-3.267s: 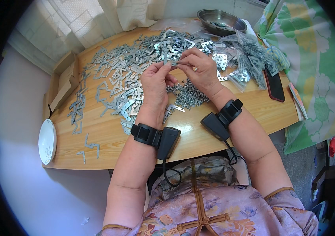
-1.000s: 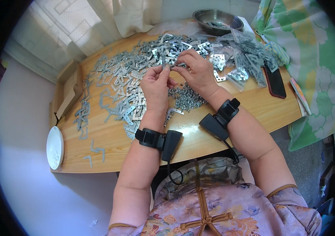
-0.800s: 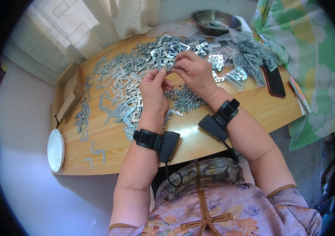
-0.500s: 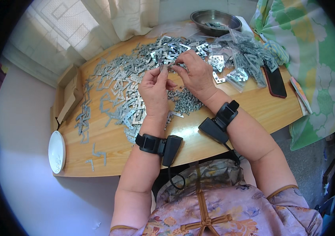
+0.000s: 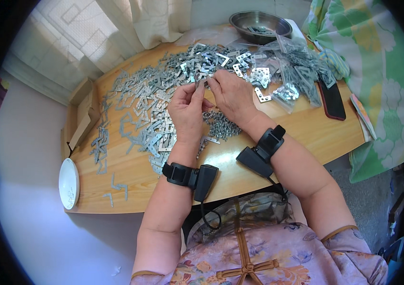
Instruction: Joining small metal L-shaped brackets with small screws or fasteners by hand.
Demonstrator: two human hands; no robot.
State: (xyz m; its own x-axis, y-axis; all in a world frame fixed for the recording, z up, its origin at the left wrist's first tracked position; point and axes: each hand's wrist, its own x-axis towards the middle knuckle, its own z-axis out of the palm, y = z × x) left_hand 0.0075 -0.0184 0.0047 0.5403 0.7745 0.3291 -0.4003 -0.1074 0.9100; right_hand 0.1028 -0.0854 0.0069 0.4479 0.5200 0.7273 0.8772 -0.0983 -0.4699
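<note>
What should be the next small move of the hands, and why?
Probably, the left hand should hold the small metal piece steady for the right hand. The left hand seems to pinch it, and the right hand is close beside; whether the right one touches it is hard to tell.

There are two hands [image 5: 186, 110], one phone [image 5: 332, 100], one metal bowl [image 5: 259, 20], one dish [image 5: 70, 175].

Metal brackets [image 5: 155, 141] gleam, the wooden table [image 5: 301, 121] is glossy, the cardboard box [image 5: 83, 125] matt.
</note>
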